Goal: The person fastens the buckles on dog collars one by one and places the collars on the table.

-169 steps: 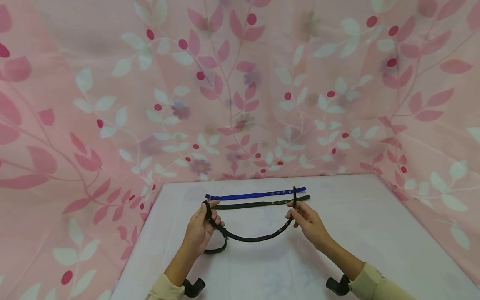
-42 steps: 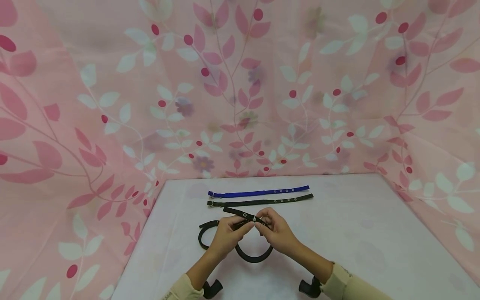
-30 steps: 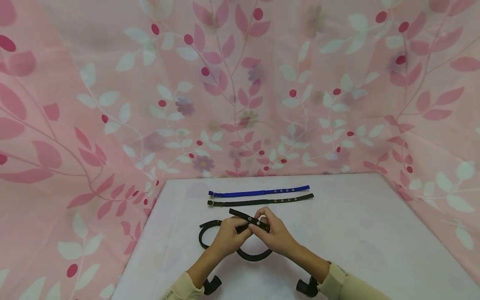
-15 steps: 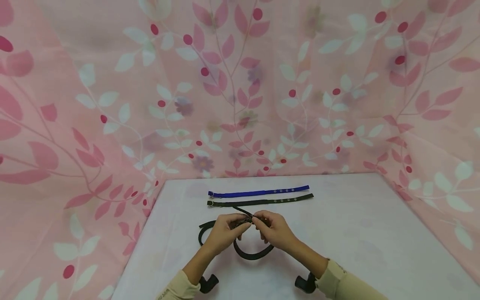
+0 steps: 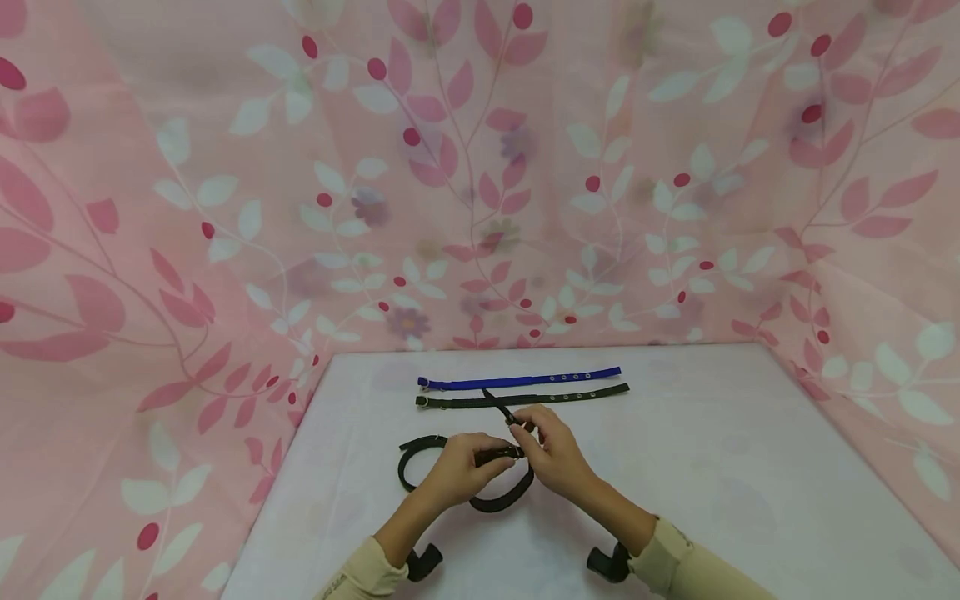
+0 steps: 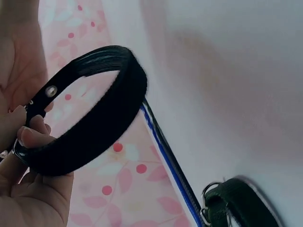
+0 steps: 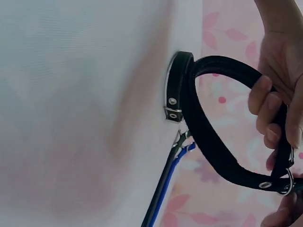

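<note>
A black collar (image 5: pixel 504 503) is bent into a loop below my two hands, above the table. My left hand (image 5: pixel 461 473) grips it near the metal buckle and ring. My right hand (image 5: pixel 557 454) pinches the strap close to its free end, which sticks up past the fingers. In the left wrist view the loop of the black collar (image 6: pixel 102 125) hangs wide, with one eyelet showing. The right wrist view shows the black collar (image 7: pixel 208 127) with its strap running to the metal ring. Fingers partly hide the buckle.
Left of my hands lies another dark collar (image 5: pixel 405 473), fastened in a loop. Farther back, a blue collar (image 5: pixel 487 384) and a dark green collar (image 5: pixel 457 403) lie straight, side by side, on the white table (image 5: pixel 697 467). Floral cloth (image 5: pixel 480 167) surrounds the table.
Earlier the black collar hung slack between spread hands; the hands then came together and it became a loop. In the last half second my right hand rose slightly, lifting the strap's free end.
</note>
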A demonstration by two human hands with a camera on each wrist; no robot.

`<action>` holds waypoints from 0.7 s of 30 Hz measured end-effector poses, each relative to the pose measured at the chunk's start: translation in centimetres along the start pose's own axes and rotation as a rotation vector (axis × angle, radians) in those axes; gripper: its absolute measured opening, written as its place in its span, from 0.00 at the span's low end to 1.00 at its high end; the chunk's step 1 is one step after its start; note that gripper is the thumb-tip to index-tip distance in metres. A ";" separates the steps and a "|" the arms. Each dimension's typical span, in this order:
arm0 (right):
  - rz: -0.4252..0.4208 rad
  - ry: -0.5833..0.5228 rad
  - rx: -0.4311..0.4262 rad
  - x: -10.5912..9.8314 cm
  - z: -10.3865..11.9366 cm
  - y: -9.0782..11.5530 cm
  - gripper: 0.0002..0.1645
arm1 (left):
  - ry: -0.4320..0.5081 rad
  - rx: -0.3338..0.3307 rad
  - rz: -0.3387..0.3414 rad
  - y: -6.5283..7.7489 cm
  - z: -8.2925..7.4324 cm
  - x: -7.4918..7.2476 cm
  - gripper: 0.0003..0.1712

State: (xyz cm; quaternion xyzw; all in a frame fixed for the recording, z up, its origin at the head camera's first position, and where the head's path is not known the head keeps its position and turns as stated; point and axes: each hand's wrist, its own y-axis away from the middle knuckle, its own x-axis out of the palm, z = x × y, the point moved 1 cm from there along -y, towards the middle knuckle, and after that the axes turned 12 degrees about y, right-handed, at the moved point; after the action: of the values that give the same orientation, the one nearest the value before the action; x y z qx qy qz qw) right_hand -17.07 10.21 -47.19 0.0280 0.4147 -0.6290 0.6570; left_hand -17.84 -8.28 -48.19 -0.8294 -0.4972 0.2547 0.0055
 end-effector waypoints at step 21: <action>0.073 -0.405 0.095 -1.8 0.7 -0.2 0.13 | 0.362 -0.054 -0.113 0.4 -0.3 -0.4 0.16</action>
State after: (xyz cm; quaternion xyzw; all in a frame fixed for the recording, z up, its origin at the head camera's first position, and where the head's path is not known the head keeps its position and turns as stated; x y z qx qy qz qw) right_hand -16.68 11.20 -45.58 -0.0531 0.2427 -0.6163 0.7473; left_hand -17.59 -8.73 -47.89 -0.8323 -0.5405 0.0872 0.0866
